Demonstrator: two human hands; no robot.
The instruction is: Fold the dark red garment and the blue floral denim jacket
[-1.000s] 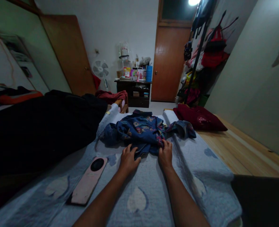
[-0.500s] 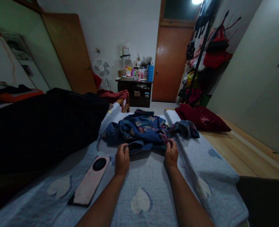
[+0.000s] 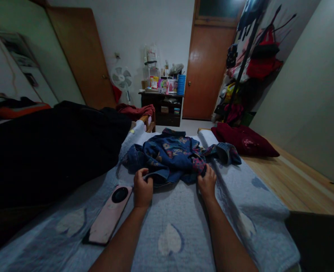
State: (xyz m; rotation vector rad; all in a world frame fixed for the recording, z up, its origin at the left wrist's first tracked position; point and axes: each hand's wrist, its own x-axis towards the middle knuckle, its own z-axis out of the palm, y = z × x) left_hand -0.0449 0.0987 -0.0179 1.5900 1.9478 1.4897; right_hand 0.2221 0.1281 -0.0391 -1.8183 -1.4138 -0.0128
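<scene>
Blanket: the pale blue blanket (image 3: 192,234) with heart shapes is spreading beneath both forearms.
Phone: the pink phone (image 3: 108,221) is lying on the blanket, near the left forearm.
Left hand: the left hand (image 3: 143,189) is pinching the near left edge of the denim garment (image 3: 172,151), its fingers curling closed on the cloth.
Right hand: the right hand (image 3: 208,183) is gripping the near right edge, well apart from the left.
Denim garment: it is lying spread and rumpled on the blanket, its floral patches showing and its sleeves reaching out to both sides.
Black cloth: the black cloth (image 3: 56,151) is heaping up at the left.
Cushion: the dark red cushion (image 3: 244,140) is resting on the wooden surface (image 3: 280,177) at the right.
Far wall: the white fan (image 3: 122,77) is standing beside the dark cabinet (image 3: 152,107); the brown door (image 3: 203,71) is standing closed to their right.
</scene>
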